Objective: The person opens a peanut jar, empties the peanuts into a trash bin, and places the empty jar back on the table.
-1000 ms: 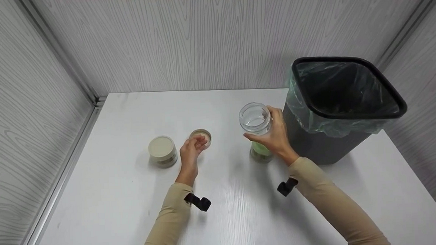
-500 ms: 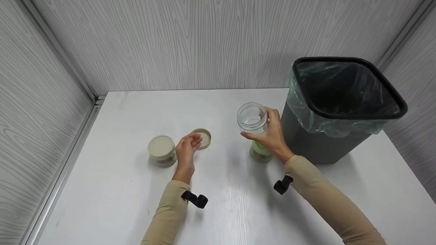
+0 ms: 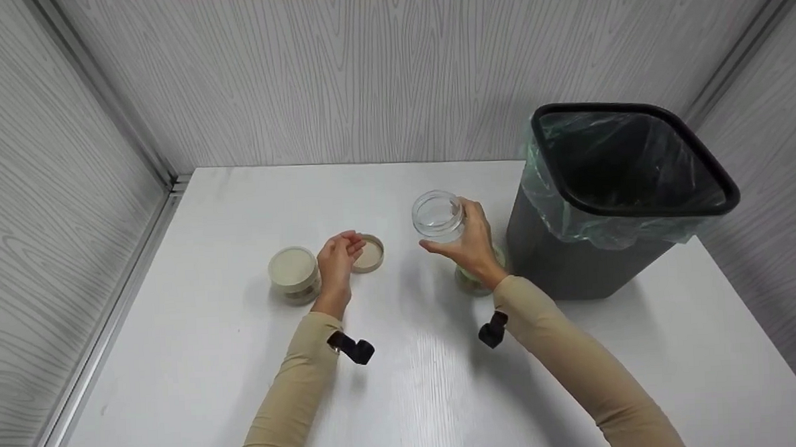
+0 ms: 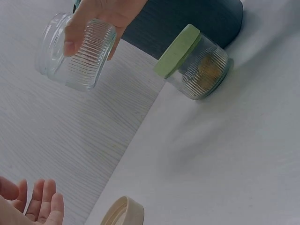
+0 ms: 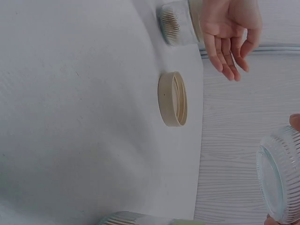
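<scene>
Two hands work over the white desk (image 3: 405, 398). The right hand (image 3: 469, 244) holds an empty ribbed glass jar (image 3: 438, 216) in the air, fingers curled around its side. The left hand (image 3: 338, 258) hovers with relaxed, slightly spread fingers beside a beige lid (image 3: 370, 253), between a beige-lidded jar (image 3: 294, 274) and a green-lidded jar (image 4: 197, 63).

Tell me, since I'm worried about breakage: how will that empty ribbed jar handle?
The ribbed jar looks like clear glass, so probably fragile. It's empty, likely light. The right hand grips it aloft; the ridges probably aid grip.
</scene>
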